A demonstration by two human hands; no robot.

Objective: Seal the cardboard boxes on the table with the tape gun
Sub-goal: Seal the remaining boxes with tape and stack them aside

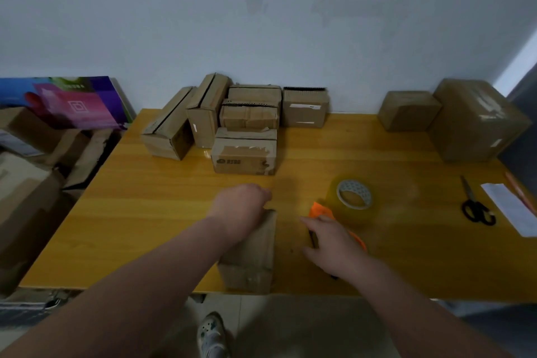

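Tape gun (318,210): probably light, rigid; take by handle. Right hand (334,244) covers it, left hand (241,206) covers cardboard box (250,259) end; both grips indeterminate.

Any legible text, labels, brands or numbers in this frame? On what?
No text reads clearly.
front box of the pile: dark logo and short word on its front, too blurred to read.
poster: white square icon, small print blurred.
box by the wall: white labels, too small.
paper sheet: print unreadable.
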